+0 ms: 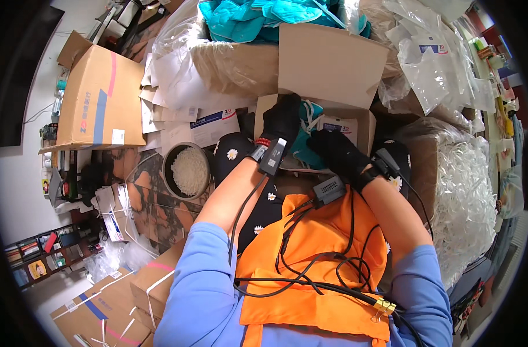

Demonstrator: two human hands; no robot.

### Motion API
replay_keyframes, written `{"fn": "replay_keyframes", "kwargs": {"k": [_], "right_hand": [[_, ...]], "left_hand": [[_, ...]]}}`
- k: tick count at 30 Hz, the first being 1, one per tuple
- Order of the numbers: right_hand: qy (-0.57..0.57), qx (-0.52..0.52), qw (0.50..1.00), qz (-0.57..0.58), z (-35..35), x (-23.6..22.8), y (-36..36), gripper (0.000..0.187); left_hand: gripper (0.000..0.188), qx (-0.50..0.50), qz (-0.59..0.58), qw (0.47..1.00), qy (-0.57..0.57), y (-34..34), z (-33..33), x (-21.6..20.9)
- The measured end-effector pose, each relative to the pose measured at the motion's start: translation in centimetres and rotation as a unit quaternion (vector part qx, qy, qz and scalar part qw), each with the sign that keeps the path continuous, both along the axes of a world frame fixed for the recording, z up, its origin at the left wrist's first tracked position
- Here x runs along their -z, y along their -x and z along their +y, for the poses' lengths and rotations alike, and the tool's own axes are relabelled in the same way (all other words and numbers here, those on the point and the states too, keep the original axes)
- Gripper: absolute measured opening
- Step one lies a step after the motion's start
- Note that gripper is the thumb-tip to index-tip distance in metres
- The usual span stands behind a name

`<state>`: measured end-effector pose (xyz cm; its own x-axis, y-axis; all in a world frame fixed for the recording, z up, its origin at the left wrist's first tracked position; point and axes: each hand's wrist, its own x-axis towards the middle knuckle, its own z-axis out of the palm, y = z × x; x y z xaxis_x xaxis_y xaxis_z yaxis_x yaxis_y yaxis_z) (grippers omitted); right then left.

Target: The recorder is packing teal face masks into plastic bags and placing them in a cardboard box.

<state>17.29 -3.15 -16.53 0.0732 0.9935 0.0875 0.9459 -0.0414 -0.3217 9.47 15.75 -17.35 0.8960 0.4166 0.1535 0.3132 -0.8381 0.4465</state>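
While both gloved hands work in the small box, I'd keep the left hand pinching the teal mask; the right hand's grip I cannot tell.

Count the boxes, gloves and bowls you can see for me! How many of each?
Black gloves on the hands: 2, left hand and right hand
Open cardboard box the hands reach into: 1
Closed cardboard box on the left: 1
Round bowl of white bits: 1
Total: 5

Both gloved hands in open cardboard box
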Motion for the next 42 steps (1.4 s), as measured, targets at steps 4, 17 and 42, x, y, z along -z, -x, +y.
{"fn": "replay_keyframes", "kwargs": {"k": [4,17,42], "right_hand": [[0.134,0.009,0.991,-0.011,0.4,2.0,0.6,0.028],[0.065,0.425,0.881,0.198,-2.7,4.7,0.7,0.047],[0.147,0.123,0.979,0.076,-0.5,7.6,1.3,0.02]], "left_hand": [[0.032,0.027,-0.069,0.995,-0.061,-0.1,0.0,1.7],[0.019,0.066,0.012,0.993,-0.096,-0.5,-1.0,2.1],[0.022,0.043,0.103,0.994,0.018,4.0,-3.6,2.8]]}}
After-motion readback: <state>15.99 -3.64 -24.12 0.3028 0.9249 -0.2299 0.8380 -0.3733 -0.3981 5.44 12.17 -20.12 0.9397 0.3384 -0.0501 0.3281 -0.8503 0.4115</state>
